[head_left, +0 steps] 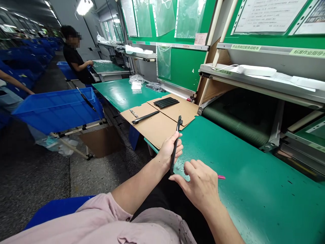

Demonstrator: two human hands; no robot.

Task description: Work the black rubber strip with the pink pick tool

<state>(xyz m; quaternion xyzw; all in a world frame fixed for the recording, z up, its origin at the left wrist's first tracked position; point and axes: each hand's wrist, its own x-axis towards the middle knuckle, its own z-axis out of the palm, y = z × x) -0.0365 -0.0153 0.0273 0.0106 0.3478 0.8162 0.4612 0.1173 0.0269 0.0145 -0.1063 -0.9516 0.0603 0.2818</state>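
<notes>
Within curled left fingers [179, 148], a black strip [174, 151], apparently thumb-pinned.

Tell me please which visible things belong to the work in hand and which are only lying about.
Likely in the job:
black strip in the left hand
row of black strips
loose strip
cardboard

Seemingly lying about:
pink object
plastic bags

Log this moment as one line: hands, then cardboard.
Left hand: gripping long black strip | Right hand: thumb apart from fingers, near strip's lower end | Cardboard: single black strip, row of black strips beyond
</notes>
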